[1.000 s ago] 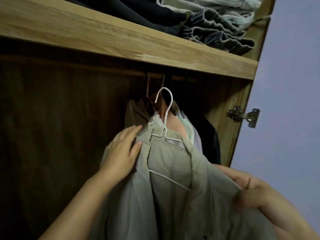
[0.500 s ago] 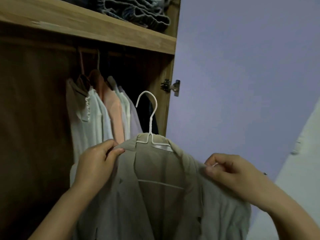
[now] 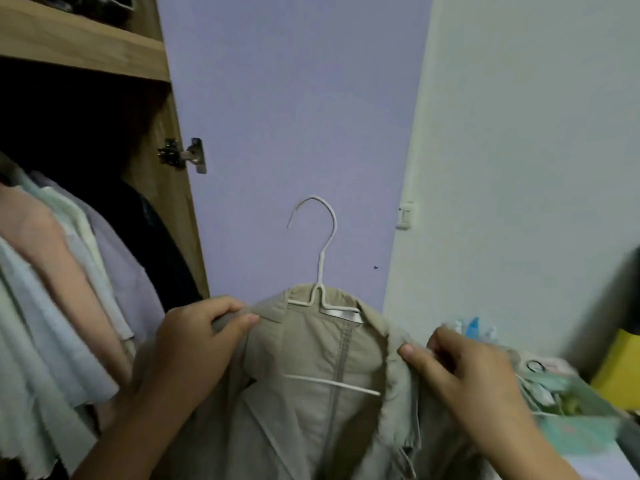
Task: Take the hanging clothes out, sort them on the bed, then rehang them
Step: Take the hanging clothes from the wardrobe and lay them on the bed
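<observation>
One beige jacket (image 3: pixel 325 382) hangs on one white wire hanger (image 3: pixel 320 271), held up in front of the purple wall (image 3: pixel 284 109), outside the wardrobe (image 3: pixel 86 53). Two hands carry it: the left hand (image 3: pixel 194 344) has its fingers (image 3: pixel 225 308) curled over the jacket's left shoulder with the thumb pinching the cloth, and the right hand (image 3: pixel 464 368) pinches the right shoulder between thumb and curled fingers. About five pale garments (image 3: pixel 59 271) and one dark one hang inside the wardrobe at left.
</observation>
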The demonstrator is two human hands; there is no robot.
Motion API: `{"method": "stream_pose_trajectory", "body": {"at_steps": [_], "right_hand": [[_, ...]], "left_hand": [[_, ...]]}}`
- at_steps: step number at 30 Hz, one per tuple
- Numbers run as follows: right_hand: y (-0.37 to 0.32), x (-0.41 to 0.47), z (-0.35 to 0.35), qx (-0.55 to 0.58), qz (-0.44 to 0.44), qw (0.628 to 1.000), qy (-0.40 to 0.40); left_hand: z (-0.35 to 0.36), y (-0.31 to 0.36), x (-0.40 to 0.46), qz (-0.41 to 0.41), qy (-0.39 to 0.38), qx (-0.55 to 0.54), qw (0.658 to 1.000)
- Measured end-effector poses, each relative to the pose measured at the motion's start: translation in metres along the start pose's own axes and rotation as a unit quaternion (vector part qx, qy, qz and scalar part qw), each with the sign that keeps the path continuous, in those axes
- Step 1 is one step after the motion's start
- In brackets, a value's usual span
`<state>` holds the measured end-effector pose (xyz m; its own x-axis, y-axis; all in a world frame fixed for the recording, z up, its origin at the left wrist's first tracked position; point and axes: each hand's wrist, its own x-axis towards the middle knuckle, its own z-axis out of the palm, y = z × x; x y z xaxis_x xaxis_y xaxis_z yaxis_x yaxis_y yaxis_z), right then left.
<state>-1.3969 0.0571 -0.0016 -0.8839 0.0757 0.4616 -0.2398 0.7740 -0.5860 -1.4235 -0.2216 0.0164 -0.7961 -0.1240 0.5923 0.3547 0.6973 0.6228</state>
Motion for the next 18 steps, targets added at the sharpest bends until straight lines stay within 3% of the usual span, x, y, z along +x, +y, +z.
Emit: {"method": "stream_pose_trajectory", "body": {"at_steps": [10, 18], "right_hand": [[0.052, -0.091, -0.097, -0.102, 0.153, 0.976, 0.115], [0.089, -0.182, -0.187, -0.181, 0.284, 0.921, 0.197]], "left_hand": [[0.106, 0.082, -0.013, 0.075, -0.182, -0.096, 0.976], [0.195, 0.19, -0.061, 0.127, -0.328, -0.166, 0.921]]}}
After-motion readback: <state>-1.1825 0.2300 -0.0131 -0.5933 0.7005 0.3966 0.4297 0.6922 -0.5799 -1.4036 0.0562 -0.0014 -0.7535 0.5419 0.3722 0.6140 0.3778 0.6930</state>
